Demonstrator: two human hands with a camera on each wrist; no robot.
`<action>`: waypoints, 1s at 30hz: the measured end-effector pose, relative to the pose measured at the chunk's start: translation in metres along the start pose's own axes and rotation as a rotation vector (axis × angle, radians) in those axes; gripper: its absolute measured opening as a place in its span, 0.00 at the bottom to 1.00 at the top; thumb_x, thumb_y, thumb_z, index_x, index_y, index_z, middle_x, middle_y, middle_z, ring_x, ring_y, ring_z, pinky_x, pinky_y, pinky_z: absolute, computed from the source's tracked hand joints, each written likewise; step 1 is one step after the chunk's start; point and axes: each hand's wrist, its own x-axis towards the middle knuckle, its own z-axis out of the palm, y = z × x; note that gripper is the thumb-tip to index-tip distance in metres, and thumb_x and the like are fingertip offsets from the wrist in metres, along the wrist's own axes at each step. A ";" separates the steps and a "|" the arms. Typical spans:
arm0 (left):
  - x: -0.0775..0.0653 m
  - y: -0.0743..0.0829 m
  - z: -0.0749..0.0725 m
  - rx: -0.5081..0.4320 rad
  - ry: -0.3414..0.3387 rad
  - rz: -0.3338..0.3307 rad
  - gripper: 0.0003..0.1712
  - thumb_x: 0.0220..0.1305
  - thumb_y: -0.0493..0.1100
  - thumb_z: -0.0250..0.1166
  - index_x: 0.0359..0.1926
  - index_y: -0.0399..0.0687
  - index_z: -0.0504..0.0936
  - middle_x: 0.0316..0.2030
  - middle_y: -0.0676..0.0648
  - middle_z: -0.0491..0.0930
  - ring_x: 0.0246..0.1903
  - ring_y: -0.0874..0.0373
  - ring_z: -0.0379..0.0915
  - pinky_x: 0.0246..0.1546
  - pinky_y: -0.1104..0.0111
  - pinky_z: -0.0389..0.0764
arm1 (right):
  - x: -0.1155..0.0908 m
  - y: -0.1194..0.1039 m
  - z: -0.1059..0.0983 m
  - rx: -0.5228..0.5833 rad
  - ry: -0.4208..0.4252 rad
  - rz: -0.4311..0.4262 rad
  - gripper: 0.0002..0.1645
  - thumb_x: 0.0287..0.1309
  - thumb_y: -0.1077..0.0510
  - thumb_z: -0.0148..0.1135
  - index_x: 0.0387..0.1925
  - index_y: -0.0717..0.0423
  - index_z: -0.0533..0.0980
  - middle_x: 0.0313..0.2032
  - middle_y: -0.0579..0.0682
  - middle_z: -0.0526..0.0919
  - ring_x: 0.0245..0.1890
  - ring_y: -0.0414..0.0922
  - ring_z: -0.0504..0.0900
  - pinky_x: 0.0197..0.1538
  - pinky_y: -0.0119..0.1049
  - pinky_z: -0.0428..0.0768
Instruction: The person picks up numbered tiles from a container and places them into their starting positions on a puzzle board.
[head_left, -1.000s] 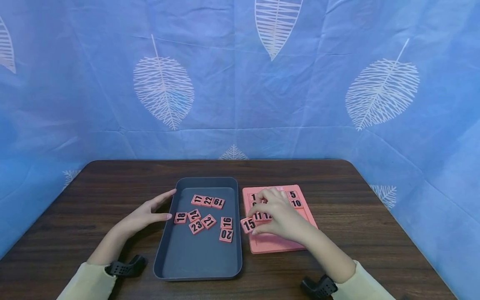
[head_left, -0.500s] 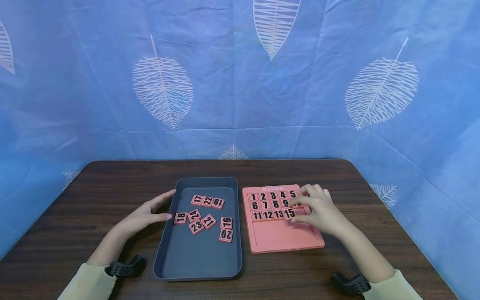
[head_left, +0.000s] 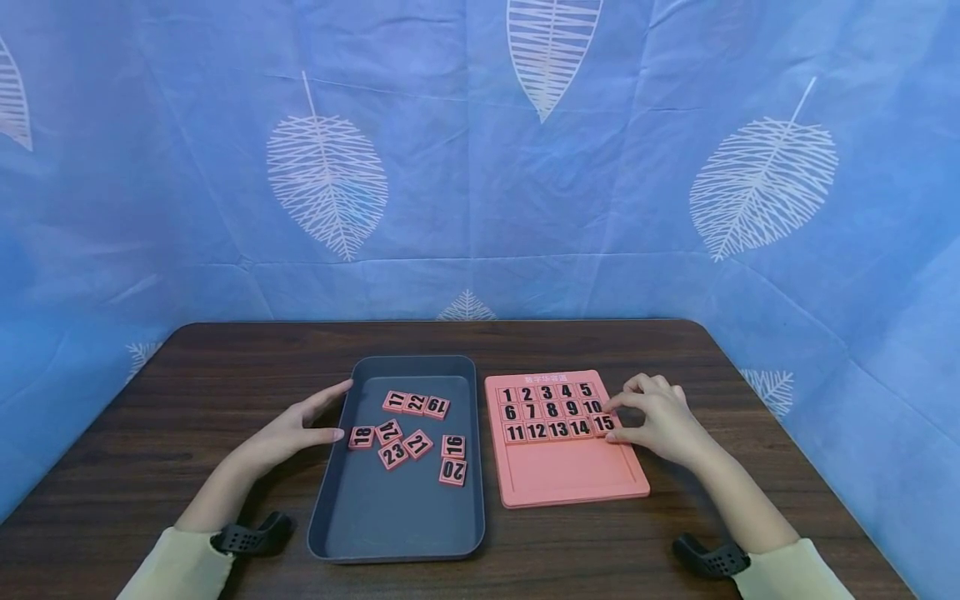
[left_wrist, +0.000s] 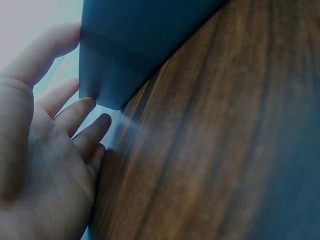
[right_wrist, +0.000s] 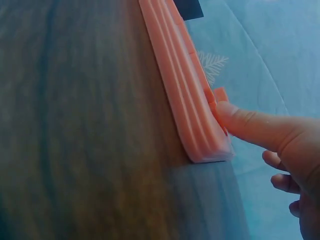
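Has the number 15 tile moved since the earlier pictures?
Yes, the 15 tile moved right across the pink number board, to row three's right end.

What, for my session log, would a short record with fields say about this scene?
Left hand: fingertips against the left edge of the tray
Right hand: pinches tile 15 at the third row's right end
Board: pink, right of the tray; three rows of five numbers, 1 to 15
Tray contents: nine loose tiles
Tile 15 seating: not clear
Table: dark wood
Backdrop: blue cloth, white leaf pattern
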 end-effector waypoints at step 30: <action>0.000 0.000 0.000 0.020 0.003 -0.001 0.42 0.66 0.43 0.63 0.75 0.50 0.52 0.72 0.36 0.47 0.70 0.33 0.36 0.59 0.33 0.48 | 0.021 -0.070 -0.001 0.059 0.126 -0.177 0.20 0.39 0.52 0.79 0.39 0.45 0.85 0.40 0.42 0.71 0.42 0.45 0.65 0.43 0.46 0.57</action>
